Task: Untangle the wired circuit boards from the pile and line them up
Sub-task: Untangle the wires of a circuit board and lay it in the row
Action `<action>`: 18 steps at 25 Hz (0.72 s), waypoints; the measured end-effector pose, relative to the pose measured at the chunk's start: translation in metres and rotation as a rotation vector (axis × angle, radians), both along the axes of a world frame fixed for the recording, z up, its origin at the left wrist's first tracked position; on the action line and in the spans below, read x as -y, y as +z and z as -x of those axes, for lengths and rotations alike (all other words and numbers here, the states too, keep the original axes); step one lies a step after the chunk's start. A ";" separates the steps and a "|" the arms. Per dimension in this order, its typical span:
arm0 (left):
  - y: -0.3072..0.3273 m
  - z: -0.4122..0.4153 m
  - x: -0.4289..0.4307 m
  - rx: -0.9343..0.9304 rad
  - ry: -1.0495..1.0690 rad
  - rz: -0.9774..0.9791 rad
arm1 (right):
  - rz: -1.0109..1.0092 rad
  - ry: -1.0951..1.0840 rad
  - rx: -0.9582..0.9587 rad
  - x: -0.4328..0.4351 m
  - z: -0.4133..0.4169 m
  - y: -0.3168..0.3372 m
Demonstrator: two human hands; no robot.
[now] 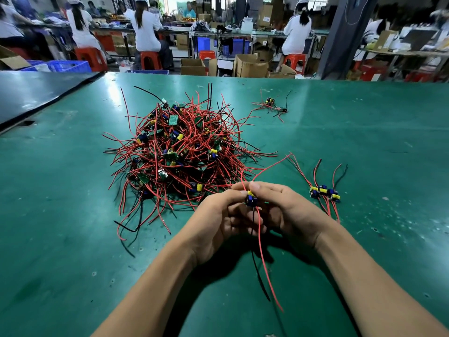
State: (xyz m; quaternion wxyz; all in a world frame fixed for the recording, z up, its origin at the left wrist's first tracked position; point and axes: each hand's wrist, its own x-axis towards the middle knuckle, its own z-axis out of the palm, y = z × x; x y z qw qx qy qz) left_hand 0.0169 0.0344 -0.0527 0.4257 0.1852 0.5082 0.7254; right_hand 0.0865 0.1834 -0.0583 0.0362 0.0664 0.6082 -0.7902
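Note:
A big tangled pile (181, 152) of small green circuit boards with red and black wires lies on the green table (364, 142), ahead and left of my hands. My left hand (216, 220) and my right hand (289, 210) meet above the table and together pinch one small circuit board (251, 199) with a blue and a yellow part. Its red and black wires hang down toward me, and other red wires run up from it toward the pile. To the right, a few separated boards (324, 192) lie side by side with their wires spread out.
Two more wired boards (273, 105) lie apart at the far right of the pile. A dark panel (36, 91) covers the table's far left corner. Beyond the table's far edge stand cardboard boxes, blue crates, red stools and seated workers at benches.

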 end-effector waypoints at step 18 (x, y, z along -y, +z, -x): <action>-0.005 0.002 0.000 0.018 -0.052 0.001 | 0.023 -0.283 -0.016 -0.008 0.011 -0.008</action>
